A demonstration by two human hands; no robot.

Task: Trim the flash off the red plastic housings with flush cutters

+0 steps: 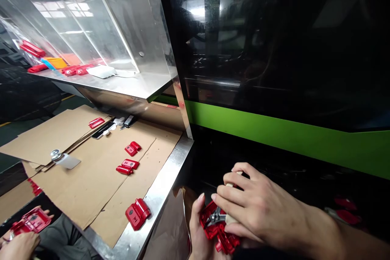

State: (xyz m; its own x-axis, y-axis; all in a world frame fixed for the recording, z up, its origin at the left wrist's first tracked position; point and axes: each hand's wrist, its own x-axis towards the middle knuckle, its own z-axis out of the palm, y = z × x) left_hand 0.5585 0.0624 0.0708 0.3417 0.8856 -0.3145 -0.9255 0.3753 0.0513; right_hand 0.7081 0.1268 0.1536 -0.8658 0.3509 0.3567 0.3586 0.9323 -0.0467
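At the lower right, my left hand (196, 223) is closed around a red plastic part (227, 241) with a hollow, moulded inside, holding it from below. My right hand (254, 201) grips a pair of pliers (217, 216) with grey metal jaws and pale handles. The jaws lie against the inside of the red part; whether they are closed on any of it I cannot tell. My right fingers cover most of the handles. Nearest to my hands on the bench is a finished-looking red plastic piece (137, 214), resting on its metal edge.
More red pieces (128, 166) lie on the cardboard-covered bench (91, 174), with a phone (104, 130) behind. A metal shelf (128, 85) overhangs it, holding red parts. At lower left, another person's hand (20, 245) holds a red part. A black and green machine (274, 126) stands ahead.
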